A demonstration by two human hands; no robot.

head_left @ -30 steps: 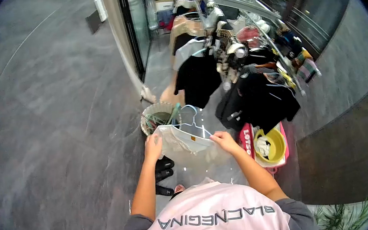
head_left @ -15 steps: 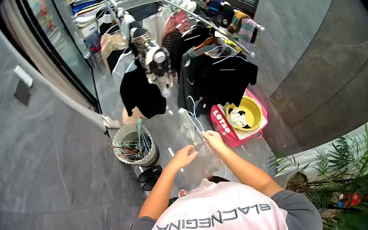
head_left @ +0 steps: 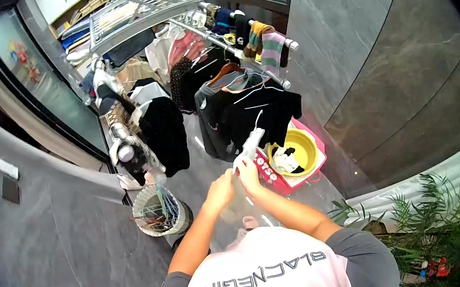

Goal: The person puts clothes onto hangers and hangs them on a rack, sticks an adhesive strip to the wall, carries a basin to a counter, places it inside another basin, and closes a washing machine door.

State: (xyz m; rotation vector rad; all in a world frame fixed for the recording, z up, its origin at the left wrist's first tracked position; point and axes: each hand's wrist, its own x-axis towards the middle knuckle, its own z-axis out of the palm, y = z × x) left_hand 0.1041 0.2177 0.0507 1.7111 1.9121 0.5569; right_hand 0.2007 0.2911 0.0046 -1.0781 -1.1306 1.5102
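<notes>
In front of my body, a white garment (head_left: 250, 145) hangs bunched on a light hanger (head_left: 259, 118), whose hook points up and away from me. My right hand (head_left: 247, 173) is closed on the near edge of the white cloth. Close by on its left, my left hand (head_left: 221, 189) has its fingers pinched together at the same cloth; the fingertips are partly hidden. Just beyond the garment hangs a black T-shirt (head_left: 260, 108) on the drying rack (head_left: 146, 23).
A yellow basin (head_left: 308, 148) with small black and white items sits on a pink box (head_left: 314, 133) at right. At left stands a bin (head_left: 184, 215) full of hangers. Clothes and socks crowd the rack's rails. Potted plants (head_left: 433, 204) stand at lower right.
My view has shifted, and the rack appears further left. The white garment and hanger are raised toward the rack. My left hand has come from open and apart to closed beside the right.
</notes>
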